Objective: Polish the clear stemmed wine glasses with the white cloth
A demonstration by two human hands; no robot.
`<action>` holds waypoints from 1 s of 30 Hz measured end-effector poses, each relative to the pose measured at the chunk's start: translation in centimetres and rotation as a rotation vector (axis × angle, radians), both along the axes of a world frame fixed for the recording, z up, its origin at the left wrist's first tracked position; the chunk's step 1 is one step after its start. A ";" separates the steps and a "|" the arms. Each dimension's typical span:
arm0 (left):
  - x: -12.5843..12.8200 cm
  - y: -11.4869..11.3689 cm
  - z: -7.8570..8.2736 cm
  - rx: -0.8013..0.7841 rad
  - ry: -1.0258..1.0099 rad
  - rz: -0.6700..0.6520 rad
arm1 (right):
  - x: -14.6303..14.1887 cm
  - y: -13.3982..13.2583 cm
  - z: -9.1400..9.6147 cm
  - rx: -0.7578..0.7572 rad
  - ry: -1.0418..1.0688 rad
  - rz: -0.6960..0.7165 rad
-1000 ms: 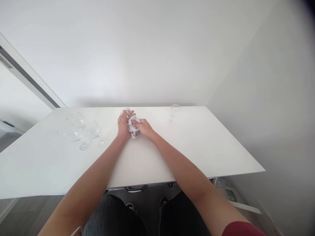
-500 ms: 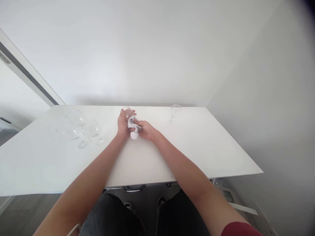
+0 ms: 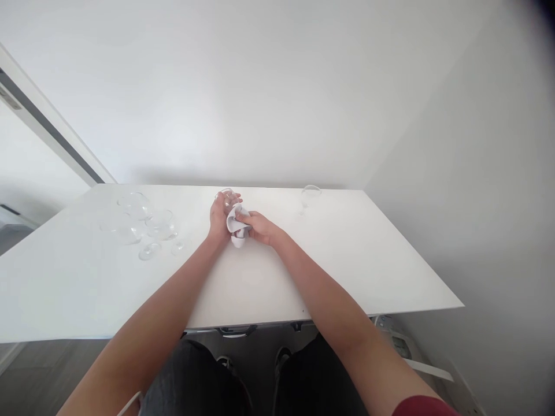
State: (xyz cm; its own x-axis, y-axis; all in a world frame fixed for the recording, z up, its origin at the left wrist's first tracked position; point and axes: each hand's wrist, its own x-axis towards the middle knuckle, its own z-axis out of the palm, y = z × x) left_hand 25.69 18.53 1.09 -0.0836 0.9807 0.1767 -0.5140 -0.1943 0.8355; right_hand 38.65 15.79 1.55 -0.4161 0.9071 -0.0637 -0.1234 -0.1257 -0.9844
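Observation:
My left hand (image 3: 219, 216) is wrapped around a clear stemmed glass (image 3: 225, 195) at the middle of the white table (image 3: 329, 260); only the rim shows above my fingers. My right hand (image 3: 259, 226) presses a small white cloth (image 3: 236, 222) against the side of that glass. The two hands touch each other over the table's far half.
Several clear glasses (image 3: 139, 222) lie and stand in a cluster at the table's far left. A single stemmed glass (image 3: 309, 196) stands upright at the far right, near the white wall. Below the front edge are my knees and a pale device (image 3: 401, 344) on the floor.
My right hand has shifted the cloth up and down along the glass. The left hand has kept its hold in the same place.

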 end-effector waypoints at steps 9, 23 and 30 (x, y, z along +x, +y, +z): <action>-0.4 0.7 -0.4 0.124 -0.072 0.067 | 0.7 1.3 -0.8 0.343 -0.133 -0.883; -0.4 -0.6 0.9 0.253 -0.067 -0.274 | 0.5 1.1 -0.2 -0.345 0.353 -0.452; -0.8 -0.4 0.8 0.296 -0.090 -0.238 | -0.1 0.1 0.3 0.231 0.433 -0.650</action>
State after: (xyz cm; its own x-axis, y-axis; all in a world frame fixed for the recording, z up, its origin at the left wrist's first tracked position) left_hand 24.92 18.16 1.85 0.1124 0.8823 0.4570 -0.6424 -0.2864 0.7108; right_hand 38.51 15.90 1.89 0.2530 0.9465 0.2003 -0.4780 0.3023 -0.8247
